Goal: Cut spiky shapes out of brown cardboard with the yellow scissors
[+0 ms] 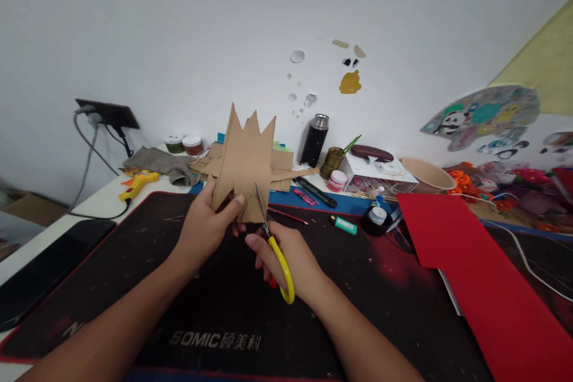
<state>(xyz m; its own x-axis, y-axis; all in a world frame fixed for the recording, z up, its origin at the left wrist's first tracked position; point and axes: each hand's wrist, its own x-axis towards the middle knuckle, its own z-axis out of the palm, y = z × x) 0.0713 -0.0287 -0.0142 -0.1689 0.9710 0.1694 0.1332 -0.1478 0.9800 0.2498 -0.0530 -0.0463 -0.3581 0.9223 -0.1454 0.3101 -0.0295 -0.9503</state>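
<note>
A piece of brown cardboard (245,155) with zigzag points along its top is held up over the dark desk mat. My left hand (210,215) grips its lower left part, the thumb lying on the front face and other fingers partly hidden behind. In my right hand (286,250) is a pair of scissors (282,268) with a yellow handle loop; a bit of red shows under the fingers. The scissor blades lie against the cardboard's lower right part, one of them in front of it. Cuts show along the bottom edge near my left thumb.
Behind the cardboard lie more cardboard scraps (282,162). A yellow glue gun (138,185) and a black phone (54,268) are at left. Along the back stand a black thermos (315,142) and a white box (376,170). Red sheet (474,274) covers the right side; a green glue stick-like tube (344,225) lies nearby.
</note>
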